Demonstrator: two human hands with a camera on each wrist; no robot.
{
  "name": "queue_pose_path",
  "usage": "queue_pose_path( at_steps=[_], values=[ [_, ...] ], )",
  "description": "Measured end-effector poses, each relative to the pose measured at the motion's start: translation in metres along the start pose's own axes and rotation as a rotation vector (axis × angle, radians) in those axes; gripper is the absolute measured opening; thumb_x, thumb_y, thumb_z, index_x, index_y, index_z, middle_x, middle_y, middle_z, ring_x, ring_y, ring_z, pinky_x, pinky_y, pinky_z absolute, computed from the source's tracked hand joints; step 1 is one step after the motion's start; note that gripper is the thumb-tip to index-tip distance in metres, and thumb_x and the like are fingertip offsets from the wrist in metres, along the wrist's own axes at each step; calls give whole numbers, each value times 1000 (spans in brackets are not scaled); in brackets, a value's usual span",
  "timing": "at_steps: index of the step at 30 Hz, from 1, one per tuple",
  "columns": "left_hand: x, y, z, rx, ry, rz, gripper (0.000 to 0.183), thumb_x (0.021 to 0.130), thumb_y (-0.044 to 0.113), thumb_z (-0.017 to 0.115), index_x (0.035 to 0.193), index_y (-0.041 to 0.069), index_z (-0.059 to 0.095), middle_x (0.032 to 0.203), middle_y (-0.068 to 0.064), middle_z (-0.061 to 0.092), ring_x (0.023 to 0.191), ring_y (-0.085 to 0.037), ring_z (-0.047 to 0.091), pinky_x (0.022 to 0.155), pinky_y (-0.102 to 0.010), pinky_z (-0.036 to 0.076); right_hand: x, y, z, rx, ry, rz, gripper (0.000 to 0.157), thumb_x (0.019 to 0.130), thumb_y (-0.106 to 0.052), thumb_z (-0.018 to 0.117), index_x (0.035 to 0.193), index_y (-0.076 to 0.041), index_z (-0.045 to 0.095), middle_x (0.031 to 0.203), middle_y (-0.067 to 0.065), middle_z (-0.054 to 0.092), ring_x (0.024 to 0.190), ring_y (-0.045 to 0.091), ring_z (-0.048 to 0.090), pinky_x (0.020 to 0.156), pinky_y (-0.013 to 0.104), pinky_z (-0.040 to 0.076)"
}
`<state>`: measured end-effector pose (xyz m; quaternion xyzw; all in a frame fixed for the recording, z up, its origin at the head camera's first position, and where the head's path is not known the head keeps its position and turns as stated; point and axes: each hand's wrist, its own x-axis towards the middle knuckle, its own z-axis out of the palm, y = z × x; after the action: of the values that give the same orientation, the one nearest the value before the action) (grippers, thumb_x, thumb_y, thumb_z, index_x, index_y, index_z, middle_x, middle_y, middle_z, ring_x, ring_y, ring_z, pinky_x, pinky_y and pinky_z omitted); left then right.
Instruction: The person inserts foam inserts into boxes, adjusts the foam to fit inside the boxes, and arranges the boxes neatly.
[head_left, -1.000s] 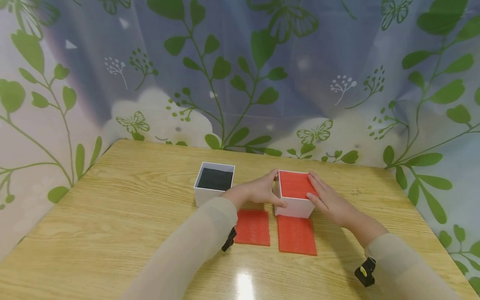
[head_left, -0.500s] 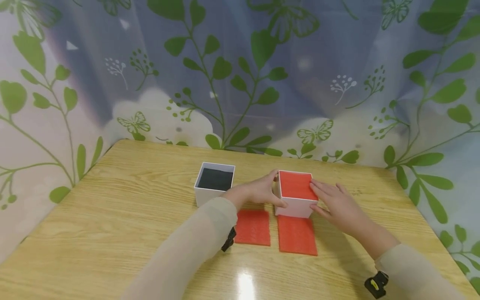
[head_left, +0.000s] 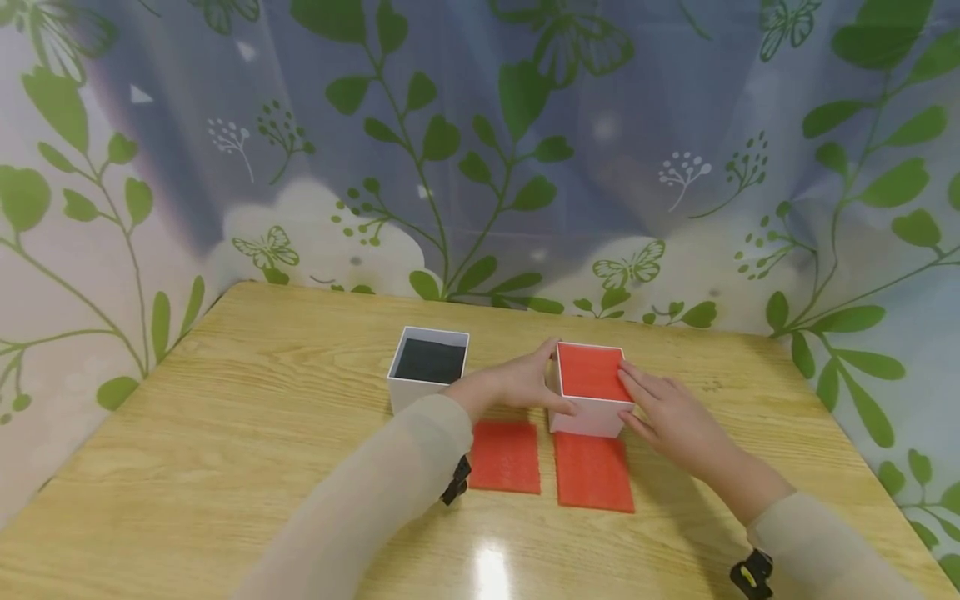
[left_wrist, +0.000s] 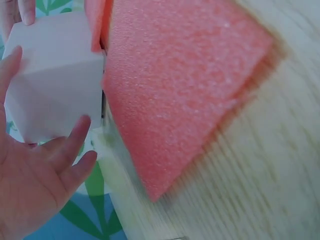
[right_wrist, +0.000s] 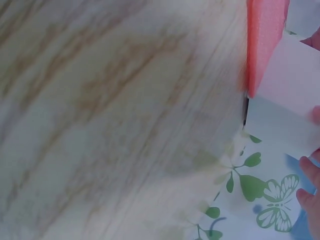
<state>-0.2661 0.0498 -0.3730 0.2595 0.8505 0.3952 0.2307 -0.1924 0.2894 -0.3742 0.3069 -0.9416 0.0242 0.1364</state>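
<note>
Boxes, white, open-topped, square: qty 2, both upright on wood-grain table (head_left: 187, 450), side by side w/ a gap btwn.
Box 1, black-filled box (head_left: 414, 393): on person's L. Contents: black pad (head_left: 430, 360), lying below rim, so white inner wall shows above it. Front R corner hidden behind L wrist.
Box 2, red-filled box (head_left: 585, 415): on person's R, btwn the hands. Contents: red insert (head_left: 591, 372), approx. level w/ rim, filling the opening; no. of layers below, can't tell.

Loose red squares, flat on table: qty 2, nearer the person than the boxes.
L red square (head_left: 506, 457): in front of the gap btwn boxes, L edge partly behind sleeve; surface finely speckled in L wrist view.
R red square (head_left: 595, 471): directly in front of box 2; far edge hidden by box, can't tell if it runs under. Narrow gap btwn the two squares.

Hands: qty 2, both at box 2.
L hand (head_left: 521, 383): holds box 2 by its L side, thumb on front wall, fingers round far L corner.
R hand (head_left: 675, 417): fingers extended, tips at R rim by insert's edge; thumb apart from them, at front R corner. Touching, not wrapped round.

Misc.: pale sleeves (head_left: 420, 442), qty 2; blk wrist devices, qty 2, L unit (head_left: 455, 482) & R unit (head_left: 752, 573); backdrop cloth (head_left: 465, 192) w/ green leaves & butterflies, behind table.
</note>
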Motion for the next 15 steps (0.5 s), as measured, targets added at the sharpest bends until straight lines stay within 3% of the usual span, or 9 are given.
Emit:
queue_pose_path(
  at_steps=[11,15],
  values=[
    [2,1,2,19,25,18,101,73,38,79,146,15,12,139,-5,38,125,-16,38,102,-38,33,4,-2,-5,-103,-21,-30,63,81,-26,73,130,7,50,134,19,48,114,36,51,96,54,36],
    [2,1,2,17,26,13,103,73,39,78,147,14,10,141,-5,36,127,-17,36,103,-38,32,5,-3,-6,-133,-39,-34,62,81,-26,73,129,6,51,134,19,49,114,35,52,96,54,36]
  ],
)
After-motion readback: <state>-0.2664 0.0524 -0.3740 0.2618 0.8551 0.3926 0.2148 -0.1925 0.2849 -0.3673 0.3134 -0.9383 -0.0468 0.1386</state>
